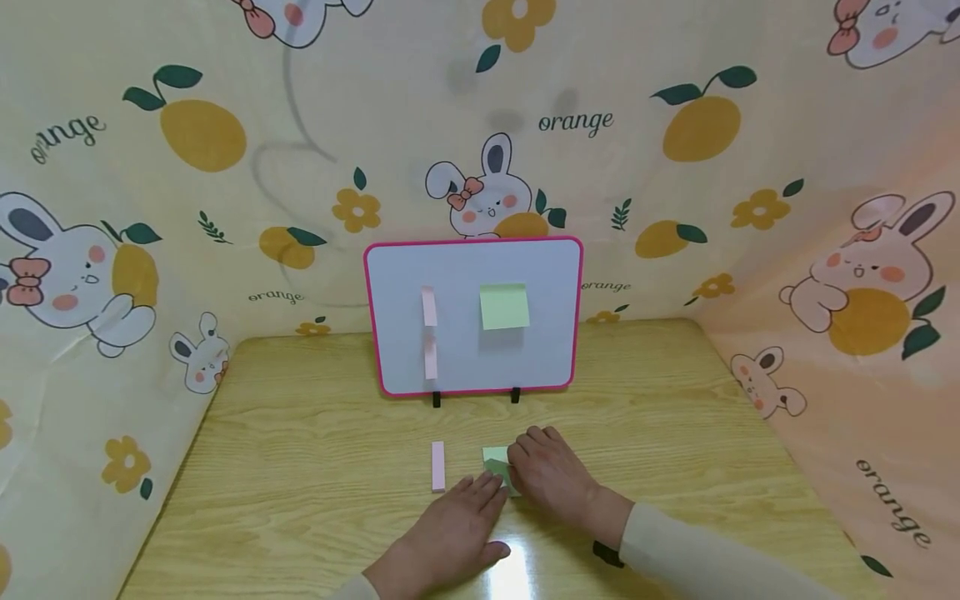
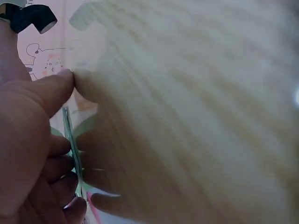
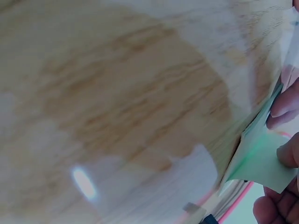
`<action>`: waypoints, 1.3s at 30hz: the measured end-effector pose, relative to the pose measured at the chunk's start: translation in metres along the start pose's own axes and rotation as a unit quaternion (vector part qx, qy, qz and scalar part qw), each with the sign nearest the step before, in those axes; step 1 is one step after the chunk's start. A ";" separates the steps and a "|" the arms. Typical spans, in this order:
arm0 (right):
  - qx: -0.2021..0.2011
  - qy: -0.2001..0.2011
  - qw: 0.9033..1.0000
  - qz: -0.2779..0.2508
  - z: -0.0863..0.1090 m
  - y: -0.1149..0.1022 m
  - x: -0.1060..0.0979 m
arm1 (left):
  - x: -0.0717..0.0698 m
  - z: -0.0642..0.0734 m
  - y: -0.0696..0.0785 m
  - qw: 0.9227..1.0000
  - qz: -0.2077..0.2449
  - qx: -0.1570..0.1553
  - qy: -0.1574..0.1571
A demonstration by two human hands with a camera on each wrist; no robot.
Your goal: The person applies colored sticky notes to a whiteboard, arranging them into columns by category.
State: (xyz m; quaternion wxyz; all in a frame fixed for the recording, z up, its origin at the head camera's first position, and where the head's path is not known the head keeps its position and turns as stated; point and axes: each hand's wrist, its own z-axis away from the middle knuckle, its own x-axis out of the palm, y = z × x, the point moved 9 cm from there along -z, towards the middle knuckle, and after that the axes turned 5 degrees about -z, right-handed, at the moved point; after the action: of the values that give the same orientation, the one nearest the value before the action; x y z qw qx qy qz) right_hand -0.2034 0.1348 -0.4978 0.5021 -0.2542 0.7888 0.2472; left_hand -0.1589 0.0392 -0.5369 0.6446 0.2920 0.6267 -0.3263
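Note:
A pad of green sticky notes (image 1: 493, 452) lies on the table, partly covered by both hands. My left hand (image 1: 459, 529) rests palm-down with its fingers fairly straight, fingertips on the pad's near left part. Seen from the left wrist, the pad (image 2: 74, 151) appears edge-on beside those fingertips. My right hand (image 1: 557, 479) pinches the top green sheet (image 3: 266, 161) between thumb and finger. That sheet bends up from the pad at its right side, while part of it still lies against the stack. A narrow pink sticky-note pad (image 1: 438, 467) lies to the left, touched by neither hand.
Behind the hands a pink-framed whiteboard (image 1: 457, 267) stands on black feet. It carries two narrow pink notes (image 1: 429, 307), one above the other, and a square green note (image 1: 504, 307). Patterned cloth (image 1: 405, 100) surrounds the wooden table (image 1: 300, 467) at back and sides.

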 end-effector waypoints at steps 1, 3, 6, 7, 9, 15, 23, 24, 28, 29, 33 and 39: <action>0.002 -0.005 1.000 0.003 0.000 0.001 0.001 | 0.000 0.000 -0.001 1.000 0.000 0.000 0.000; 0.007 -0.013 1.000 0.007 -0.001 0.003 0.002 | 0.000 -0.001 -0.002 1.000 -0.001 0.001 0.000; 0.015 -0.023 1.000 0.007 -0.004 0.009 0.004 | 0.001 -0.002 -0.003 1.000 0.003 0.001 0.000; 0.018 -0.026 0.999 0.006 -0.005 0.011 0.005 | 0.001 -0.002 -0.003 1.000 0.006 0.000 -0.002; 0.023 -0.032 0.999 0.006 -0.008 0.015 0.006 | 0.002 -0.002 -0.003 1.000 0.013 -0.001 -0.006; 0.023 -0.039 0.999 0.026 -0.014 0.026 0.011 | 0.003 -0.003 -0.003 1.000 0.022 -0.001 -0.010; 0.037 -0.043 0.998 0.022 -0.020 0.035 0.016 | 0.001 -0.003 -0.001 1.000 0.013 -0.002 -0.008; 0.040 -0.046 0.998 0.019 -0.021 0.036 0.017 | 0.001 -0.003 -0.001 1.000 0.012 -0.002 -0.010; 0.049 -0.057 0.997 0.016 -0.022 0.041 0.019 | 0.000 -0.002 -0.001 1.000 0.017 -0.002 -0.019; 0.051 -0.061 0.997 0.016 -0.023 0.042 0.019 | 0.000 -0.002 -0.002 1.000 0.019 -0.001 -0.020; 0.058 -0.067 0.996 0.022 -0.023 0.046 0.022 | 0.000 -0.002 -0.002 1.000 0.019 0.002 -0.022; 0.060 -0.059 0.996 0.019 -0.025 0.050 0.024 | 0.002 -0.001 -0.002 1.000 0.011 0.006 -0.019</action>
State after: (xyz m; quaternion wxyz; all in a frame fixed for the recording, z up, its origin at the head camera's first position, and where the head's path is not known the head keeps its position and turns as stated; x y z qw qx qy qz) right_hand -0.2612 0.1520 -0.5035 0.5575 -0.1937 0.7756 0.2238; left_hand -0.1611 0.0388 -0.5394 0.6583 0.2964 0.6090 -0.3284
